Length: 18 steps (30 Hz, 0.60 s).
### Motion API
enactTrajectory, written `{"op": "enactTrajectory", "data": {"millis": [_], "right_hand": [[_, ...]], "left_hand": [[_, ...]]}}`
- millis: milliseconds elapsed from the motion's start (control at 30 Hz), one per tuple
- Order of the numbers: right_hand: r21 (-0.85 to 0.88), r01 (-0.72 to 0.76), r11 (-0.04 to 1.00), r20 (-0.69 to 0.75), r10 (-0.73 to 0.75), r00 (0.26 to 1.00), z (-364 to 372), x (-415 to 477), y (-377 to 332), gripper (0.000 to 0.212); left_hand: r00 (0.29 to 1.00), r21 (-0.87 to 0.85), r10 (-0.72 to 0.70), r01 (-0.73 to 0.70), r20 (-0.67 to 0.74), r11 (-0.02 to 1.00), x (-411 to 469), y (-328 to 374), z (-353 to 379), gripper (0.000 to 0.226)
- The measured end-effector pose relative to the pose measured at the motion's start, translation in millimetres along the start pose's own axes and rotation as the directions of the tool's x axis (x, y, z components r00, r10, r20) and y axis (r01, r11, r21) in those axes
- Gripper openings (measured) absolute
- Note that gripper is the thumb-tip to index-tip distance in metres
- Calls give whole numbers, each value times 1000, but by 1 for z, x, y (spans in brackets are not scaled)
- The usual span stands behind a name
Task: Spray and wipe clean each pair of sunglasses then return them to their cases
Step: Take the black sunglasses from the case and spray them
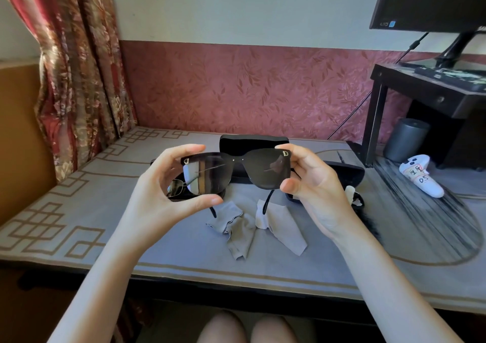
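I have the dark sunglasses (238, 162) lifted clear of the surface (184, 258) and facing me. The left hand (155, 184) and right hand (315, 182) each pinch an outer lens edge between thumb and fingers, and the temples hang unfolded toward the table. Neither hand holds a cloth: two grey cloths (236, 229) lie crumpled just below the glasses. I can pick out no spray bottle, so I judge this as a check of the lenses, not a wiping stroke. Both lenses show pale marks, and I cannot tell whether they are smears or reflections. An open black case (253, 145) stands directly behind the pair, and I take it as the case this pair goes back into, so casing is still to do. A second, thin-framed pair (176, 186) lies low behind the left hand, and another dark case (347, 174) sits behind the right hand. I cannot tell whether that pair is cleaned, so I put the task at partway.
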State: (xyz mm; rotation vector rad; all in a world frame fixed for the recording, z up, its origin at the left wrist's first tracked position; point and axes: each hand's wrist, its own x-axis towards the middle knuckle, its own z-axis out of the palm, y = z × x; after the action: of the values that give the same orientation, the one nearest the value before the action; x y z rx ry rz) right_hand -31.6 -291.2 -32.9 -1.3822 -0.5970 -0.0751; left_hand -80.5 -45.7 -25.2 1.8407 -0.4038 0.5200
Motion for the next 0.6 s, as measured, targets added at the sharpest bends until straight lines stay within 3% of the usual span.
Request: {"op": "enactTrajectory", "data": {"millis": [267,467,600], "right_hand": [[-61,-19,998,-7,19,1000,-3,-6,2,66],[-98,-25,995,4,25,1000,-4,-12,1,56],[-212,-2,977,24,8,1000,-8,-16,2,57]], "left_hand": [[1000,63,14,-15,24,998,-7,1,1,67],[998,133,44,-49,35,990,-11,2,3,69],[996,169,90,-91,16,981,-14,4,8,63]]}}
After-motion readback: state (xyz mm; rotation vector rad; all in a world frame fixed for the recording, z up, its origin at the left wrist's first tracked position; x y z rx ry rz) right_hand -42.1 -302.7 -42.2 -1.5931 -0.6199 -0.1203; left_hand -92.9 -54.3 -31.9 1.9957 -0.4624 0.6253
